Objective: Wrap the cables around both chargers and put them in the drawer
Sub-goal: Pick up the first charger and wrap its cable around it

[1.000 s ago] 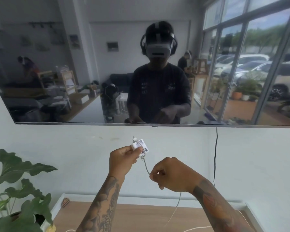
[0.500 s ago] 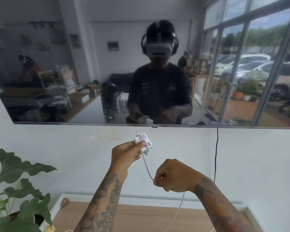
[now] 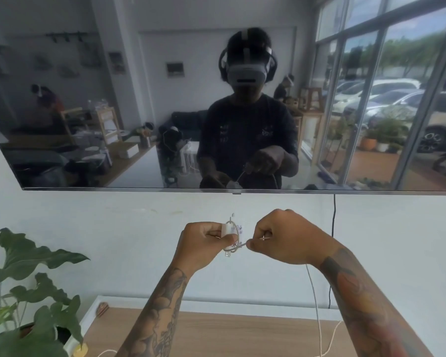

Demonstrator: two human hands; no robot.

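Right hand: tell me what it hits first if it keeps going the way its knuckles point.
The right hand points left, pinching the cable. Straight on, it would first meet the charger held in the left hand, though depth between them is unclear.

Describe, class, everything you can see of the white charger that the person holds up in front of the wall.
The charger is a small white block, plastic by its look, with metal prongs pointing down and a label with blurred print on its side. It is held upright in the air below the screen, pinched in the left hand. A thin white cable loops around it; the right hand pinches that cable close beside it, and the rest hangs down to the wooden top.
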